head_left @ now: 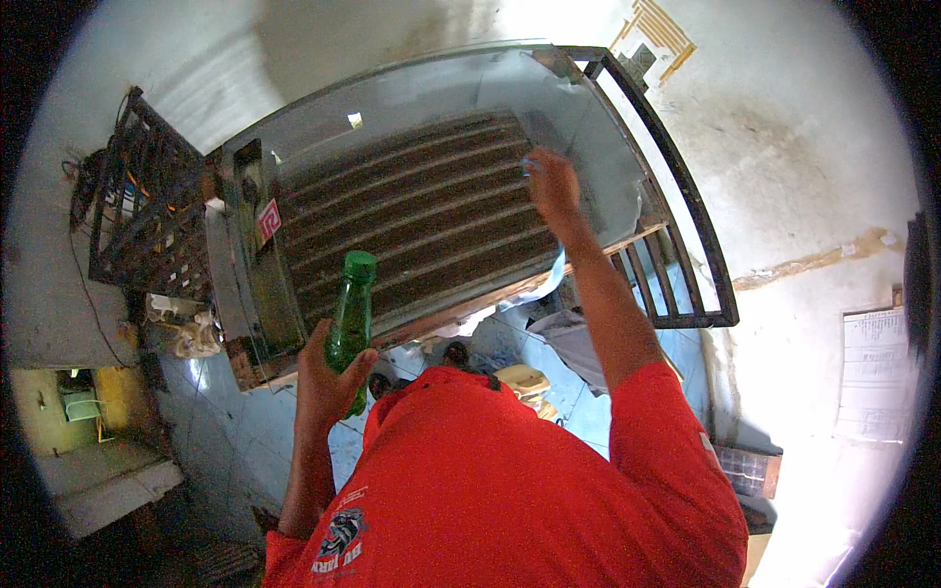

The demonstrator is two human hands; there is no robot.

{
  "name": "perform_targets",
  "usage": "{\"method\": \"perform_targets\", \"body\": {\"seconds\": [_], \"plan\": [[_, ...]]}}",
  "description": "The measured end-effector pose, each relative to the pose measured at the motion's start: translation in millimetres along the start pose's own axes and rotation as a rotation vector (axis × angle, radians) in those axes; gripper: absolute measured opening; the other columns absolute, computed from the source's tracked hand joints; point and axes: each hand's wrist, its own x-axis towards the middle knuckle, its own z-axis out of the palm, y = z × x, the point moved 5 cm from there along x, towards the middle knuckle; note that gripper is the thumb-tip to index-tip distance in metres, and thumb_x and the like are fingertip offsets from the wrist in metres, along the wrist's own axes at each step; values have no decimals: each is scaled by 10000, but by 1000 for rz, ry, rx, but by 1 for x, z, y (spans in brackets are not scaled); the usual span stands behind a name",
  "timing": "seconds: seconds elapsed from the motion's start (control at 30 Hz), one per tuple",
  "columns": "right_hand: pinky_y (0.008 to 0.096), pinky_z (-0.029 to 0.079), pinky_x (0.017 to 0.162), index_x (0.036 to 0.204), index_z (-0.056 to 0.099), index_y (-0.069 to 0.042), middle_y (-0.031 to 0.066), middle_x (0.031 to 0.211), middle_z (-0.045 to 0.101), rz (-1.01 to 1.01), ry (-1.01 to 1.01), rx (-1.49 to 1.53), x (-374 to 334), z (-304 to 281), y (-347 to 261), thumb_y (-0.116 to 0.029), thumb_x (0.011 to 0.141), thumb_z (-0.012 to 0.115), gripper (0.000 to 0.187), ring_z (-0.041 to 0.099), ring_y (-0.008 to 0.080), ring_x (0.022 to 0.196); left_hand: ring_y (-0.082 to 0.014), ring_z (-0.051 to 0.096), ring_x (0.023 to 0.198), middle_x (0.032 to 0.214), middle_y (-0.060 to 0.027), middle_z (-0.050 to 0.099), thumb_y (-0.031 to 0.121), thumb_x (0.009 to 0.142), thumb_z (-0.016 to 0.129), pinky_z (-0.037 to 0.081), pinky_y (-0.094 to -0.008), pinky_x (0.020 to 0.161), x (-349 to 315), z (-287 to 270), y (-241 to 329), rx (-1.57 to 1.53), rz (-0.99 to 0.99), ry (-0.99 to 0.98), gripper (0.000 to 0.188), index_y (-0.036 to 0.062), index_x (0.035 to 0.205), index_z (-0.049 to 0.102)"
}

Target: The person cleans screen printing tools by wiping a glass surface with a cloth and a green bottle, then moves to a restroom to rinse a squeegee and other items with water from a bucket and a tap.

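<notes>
Filling the middle of the view, one large framed table (431,90) carries a dark brown panel (412,196) with several pale ridges, too dim to count surely. Next in size comes one red shirt (490,470), worn by the person leaning toward the table's near edge. One dark metal rack (147,196) stands at the table's left end, with wires about it. One grey cloth (576,343) lies low beyond the near edge, and one pale printed sheet (870,363) hangs on the wall at the far right.

One green bottle (350,314) is near the table's near left corner, roughly upright with its top leaning a little rightward. One left hand (328,382) holds it, thumb and fingers clamped around its lower body. One right hand (555,186) is over the panel's right end, its fingers curled together; whether it touches the surface, I cannot tell.

Smaller still are one red-and-white square (268,221) on the table's left part and one whitish patch (355,121) near the far edge. Smallest, one blue bit (529,168) shows at the right fingertips; whether they grip it is unclear.
</notes>
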Motion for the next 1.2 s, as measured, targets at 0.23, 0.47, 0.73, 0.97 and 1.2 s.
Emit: {"method": "perform_targets", "body": {"seconds": [0.23,0.47,0.73,0.97,1.2], "plan": [[426,455,804,1045,561,-78,166,995,590,-708,-38,-510,-43,84,-72,-54,756,480,300,566,328,897,-248,592,747,813,-161,611,354,691,721,459,-361,686,11,-1,20,63,12,-60,556,-40,1022,509],[418,428,848,983,584,-60,156,1010,584,-493,84,-257,-19,77,-60,-38,722,516,271,545,333,942,-246,585,732,798,-141,602,364,693,717,456,-357,678,8,7,27,61,87,-29,522,-20,988,522],[413,441,811,1019,567,-59,162,1023,569,-49,-148,-394,-35,-37,39,-41,700,560,320,541,333,932,-271,590,762,833,-166,603,380,699,710,456,-370,699,17,29,39,29,81,-173,533,-18,1002,525],[408,448,781,934,590,-60,137,913,604,-546,-129,-169,-88,-3,-21,-54,685,597,250,563,323,887,-350,600,832,889,-208,615,442,695,680,462,-407,724,30,43,46,246,248,-102,619,-46,1042,523],[295,448,700,951,623,-18,101,844,635,214,365,68,-106,-150,54,-144,796,605,200,584,172,759,-360,595,846,903,-222,605,480,689,654,468,-428,736,70,76,99,478,278,-374,609,-42,981,537]]}}
